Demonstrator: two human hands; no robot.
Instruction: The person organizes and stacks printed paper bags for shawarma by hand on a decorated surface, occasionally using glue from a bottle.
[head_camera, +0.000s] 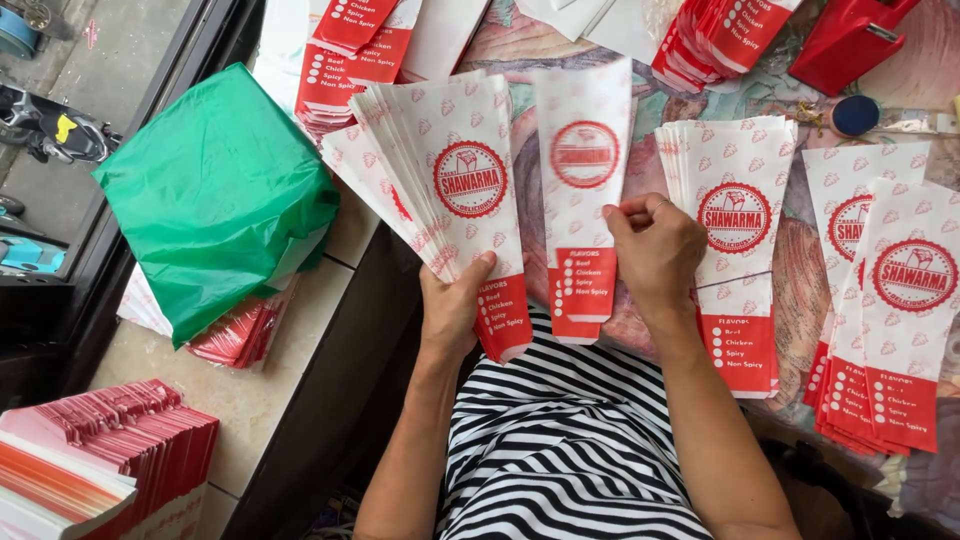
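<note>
Left hand (455, 300) grips fanned paper sleeves (440, 170); right hand (655, 245) pinches one sleeve (585, 190)

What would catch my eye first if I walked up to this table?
Probably the fan of red-and-white paper bags in the left hand, with the right hand pulling one bag free at centre. Then the green plastic bag at left, and more bag stacks on the right.
</note>
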